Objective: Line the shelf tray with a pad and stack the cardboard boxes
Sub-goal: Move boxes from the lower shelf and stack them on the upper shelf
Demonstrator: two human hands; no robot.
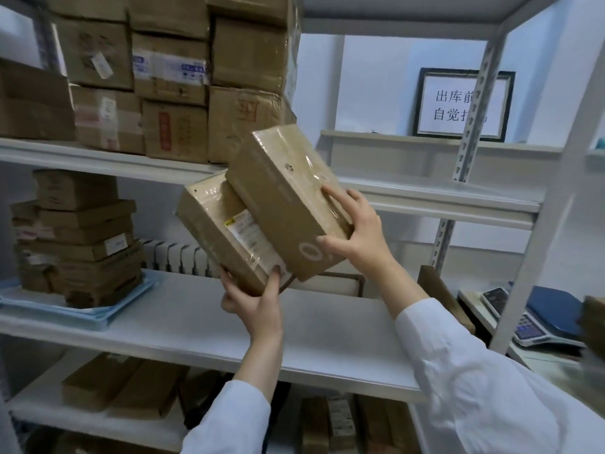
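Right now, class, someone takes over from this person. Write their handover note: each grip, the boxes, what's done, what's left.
The left grip holds the labelled box by its lower corner; the right grip holds the plain box overlapping it. Both are tilted in the air above the middle shelf.
Done: a stack of boxes sits on the blue tray, left.
Left: set these two down on a stack. Pad in tray: cannot tell.

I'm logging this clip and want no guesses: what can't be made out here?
Head view:
The sign: a shelf post covers its right characters.
The lower box label: print too small; the upper box overlaps it.
The tray: stacked boxes hide what lines it.
The scale: blurred, crossed by the front post.
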